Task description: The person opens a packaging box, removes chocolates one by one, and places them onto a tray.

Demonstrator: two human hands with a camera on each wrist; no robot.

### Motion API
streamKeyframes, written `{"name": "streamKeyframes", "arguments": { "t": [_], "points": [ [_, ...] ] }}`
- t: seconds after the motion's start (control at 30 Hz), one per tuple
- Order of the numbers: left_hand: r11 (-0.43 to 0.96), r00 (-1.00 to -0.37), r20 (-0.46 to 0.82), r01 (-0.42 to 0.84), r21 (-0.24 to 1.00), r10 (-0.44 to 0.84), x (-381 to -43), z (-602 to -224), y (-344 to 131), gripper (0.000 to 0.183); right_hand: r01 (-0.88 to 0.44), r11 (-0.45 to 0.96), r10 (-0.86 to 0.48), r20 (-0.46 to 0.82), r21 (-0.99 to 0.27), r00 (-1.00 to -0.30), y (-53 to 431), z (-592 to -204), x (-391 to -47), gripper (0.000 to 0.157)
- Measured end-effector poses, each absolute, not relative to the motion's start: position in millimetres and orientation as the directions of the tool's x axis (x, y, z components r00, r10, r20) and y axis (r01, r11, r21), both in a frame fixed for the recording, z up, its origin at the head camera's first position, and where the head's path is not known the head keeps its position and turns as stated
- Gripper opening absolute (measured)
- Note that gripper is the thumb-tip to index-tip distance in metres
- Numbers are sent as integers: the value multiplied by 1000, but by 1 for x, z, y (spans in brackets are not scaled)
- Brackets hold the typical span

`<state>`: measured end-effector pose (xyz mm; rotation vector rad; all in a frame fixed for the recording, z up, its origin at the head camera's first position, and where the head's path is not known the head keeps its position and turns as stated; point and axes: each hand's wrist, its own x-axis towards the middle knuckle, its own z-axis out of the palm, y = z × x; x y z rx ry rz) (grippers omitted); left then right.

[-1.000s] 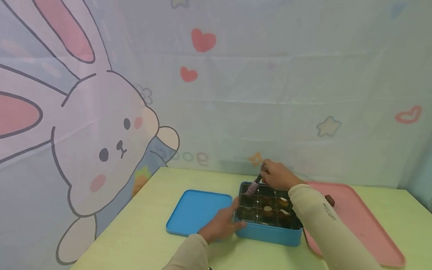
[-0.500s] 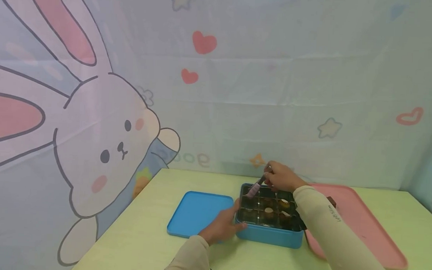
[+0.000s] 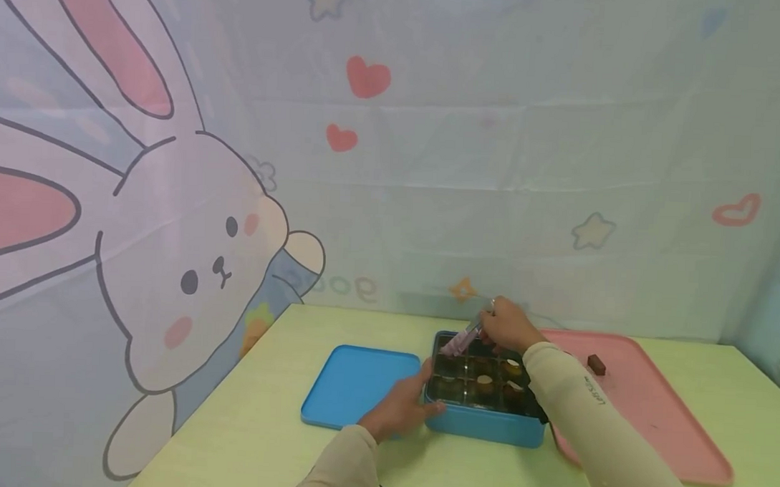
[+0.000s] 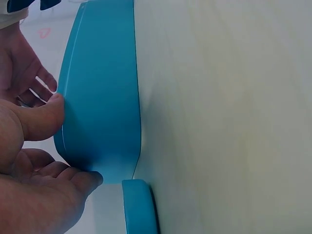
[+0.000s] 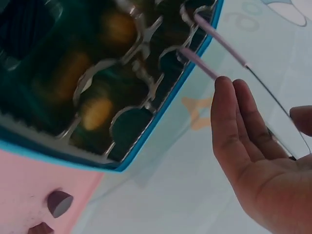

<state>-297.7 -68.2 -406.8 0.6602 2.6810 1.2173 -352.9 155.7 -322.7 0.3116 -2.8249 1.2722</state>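
Observation:
My right hand [image 3: 508, 325] holds a pair of tongs [image 5: 222, 43] with pale purple tips. The tongs' arms stand apart, and their tips reach into the back left compartments of a blue tin [image 3: 487, 422]. Inside the tin is a clear divided insert; brown chocolates [image 3: 485, 381], some with pale tops, sit in several compartments. My left hand [image 3: 402, 407] grips the tin's left front corner, thumb along the front and fingers round the side. In the left wrist view, thumb and fingertips touch the blue wall. Nothing shows between the tong tips.
The tin's blue lid [image 3: 359, 386] lies flat to the left. A pink tray [image 3: 667, 425] is at the right, partly under my right sleeve [image 3: 591, 408], with a dark chocolate piece [image 3: 596, 364]; the right wrist view shows another chocolate piece [image 5: 59, 204] there. A printed cloth hangs behind.
My right hand has moved slightly right and lower, and the tongs lean flatter. Their arms, close together before, have spread apart. My left hand stays at the tin's corner.

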Motion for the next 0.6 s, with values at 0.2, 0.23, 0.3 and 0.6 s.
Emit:
{"name": "streamKeyframes", "arguments": {
  "t": [0.2, 0.23, 0.3, 0.6],
  "points": [
    [592, -897, 66, 341, 730, 436, -296, -408, -69, 84, -322, 779, -234, 227, -538, -945, 147, -320, -352, 23],
    [590, -897, 63, 340, 732, 438, -296, -408, -69, 84, -341, 793, -246, 246, -505, -937, 145, -320, -352, 22],
    [588, -895, 63, 341, 733, 441, -296, -408, -69, 85, -368, 812, -263, 278, -452, -924, 144, -319, -351, 19],
    [595, -893, 66, 350, 723, 445, -298, -408, -69, 83, -403, 809, -262, 351, -428, -899, 141, -320, -347, 18]
  ]
}}
